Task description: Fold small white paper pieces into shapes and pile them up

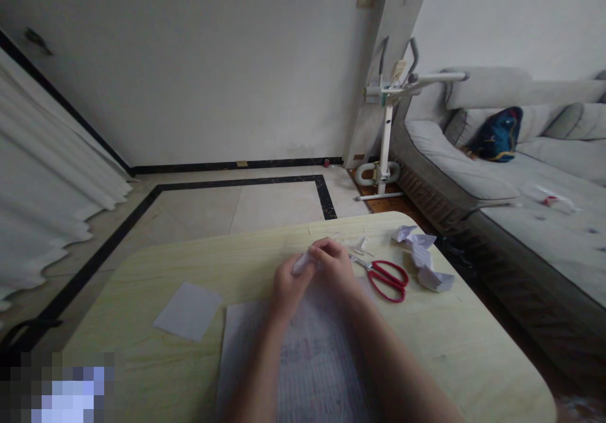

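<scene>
Lined white paper (307, 363) lies toward the pale wooden table's (473, 341) near edge; left hand (288, 285) and right hand (337, 268) pinch a folded white slip (302, 263), likely light, easily creased, best held edgewise.

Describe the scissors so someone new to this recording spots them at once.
On the pale table, look between the right hand and the folded papers: the scissors lie there. Red loop handles set them apart from the pale papers and scraps nearby.
</scene>
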Motion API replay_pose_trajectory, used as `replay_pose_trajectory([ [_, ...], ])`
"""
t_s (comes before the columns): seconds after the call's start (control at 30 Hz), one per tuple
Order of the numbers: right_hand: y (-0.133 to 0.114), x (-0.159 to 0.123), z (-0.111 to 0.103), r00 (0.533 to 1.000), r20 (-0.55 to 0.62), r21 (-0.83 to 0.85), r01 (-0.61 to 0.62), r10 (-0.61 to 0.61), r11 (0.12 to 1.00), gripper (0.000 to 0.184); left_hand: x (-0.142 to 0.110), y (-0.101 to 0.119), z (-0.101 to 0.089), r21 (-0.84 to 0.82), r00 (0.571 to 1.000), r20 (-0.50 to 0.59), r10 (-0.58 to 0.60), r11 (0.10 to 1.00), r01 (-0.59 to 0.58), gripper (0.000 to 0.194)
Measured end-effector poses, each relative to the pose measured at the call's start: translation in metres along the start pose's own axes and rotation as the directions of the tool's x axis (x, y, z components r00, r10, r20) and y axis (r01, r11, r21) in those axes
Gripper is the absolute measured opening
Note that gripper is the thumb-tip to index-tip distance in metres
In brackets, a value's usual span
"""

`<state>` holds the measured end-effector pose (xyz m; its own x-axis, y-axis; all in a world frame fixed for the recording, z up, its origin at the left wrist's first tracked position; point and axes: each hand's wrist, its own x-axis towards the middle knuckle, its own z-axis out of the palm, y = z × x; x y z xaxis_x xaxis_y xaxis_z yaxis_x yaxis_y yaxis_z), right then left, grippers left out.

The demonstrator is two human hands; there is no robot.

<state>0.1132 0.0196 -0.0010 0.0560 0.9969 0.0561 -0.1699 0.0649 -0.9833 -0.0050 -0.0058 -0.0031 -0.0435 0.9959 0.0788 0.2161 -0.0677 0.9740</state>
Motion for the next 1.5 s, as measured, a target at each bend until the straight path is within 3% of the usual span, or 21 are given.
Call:
replay_pose_trajectory([
  [0.13,0.001,0.001,-0.001,0.999,-0.038,-0.003,-0.026,0.026,1.000,0.009,0.000,-0.002,0.000,0.012,0.999,0.038,0.007,1.000,-0.007,0.024],
  [0.3,0.004,-0.001,0.003,0.995,-0.098,0.004,-0.027,0.028,1.000,0.011,-0.002,-0.004,0.001,0.047,1.000,0.003,0.004,0.999,-0.004,0.026],
  [0.53,0.001,-0.002,0.007,0.999,0.000,0.036,-0.039,0.039,0.999,0.008,-0.001,-0.004,-0.003,-0.008,0.995,-0.091,-0.033,0.999,0.032,0.030],
  [0.8,-0.002,-0.001,0.004,0.999,-0.011,-0.004,-0.051,0.051,0.999,0.010,-0.001,-0.001,-0.004,-0.067,0.996,-0.082,-0.047,0.997,0.042,0.028],
  [0.97,0.005,0.000,0.002,0.998,0.040,0.021,-0.039,0.038,0.999,0.011,0.002,-0.006,-0.004,-0.100,0.996,-0.075,-0.046,0.994,0.038,0.029],
  [1.13,0.009,-0.003,0.001,0.980,0.197,0.107,-0.032,0.011,0.994,0.037,0.006,-0.012,-0.007,-0.138,0.980,-0.176,-0.094,0.988,0.070,0.030],
  [1.23,0.007,-0.005,0.002,0.965,0.260,0.054,-0.052,0.036,0.997,0.047,0.006,-0.014,-0.007,-0.219,0.979,-0.156,-0.135,0.971,0.099,0.032],
  [1.37,0.006,-0.006,0.002,0.948,0.302,-0.044,-0.088,0.097,0.995,0.054,0.006,-0.015,-0.006,-0.304,0.978,-0.143,-0.152,0.947,0.103,0.032],
  [1.5,0.009,-0.005,0.003,0.954,0.291,-0.032,-0.069,0.076,0.997,0.054,0.005,-0.015,-0.006,-0.306,0.969,-0.170,-0.181,0.944,0.122,0.030],
])
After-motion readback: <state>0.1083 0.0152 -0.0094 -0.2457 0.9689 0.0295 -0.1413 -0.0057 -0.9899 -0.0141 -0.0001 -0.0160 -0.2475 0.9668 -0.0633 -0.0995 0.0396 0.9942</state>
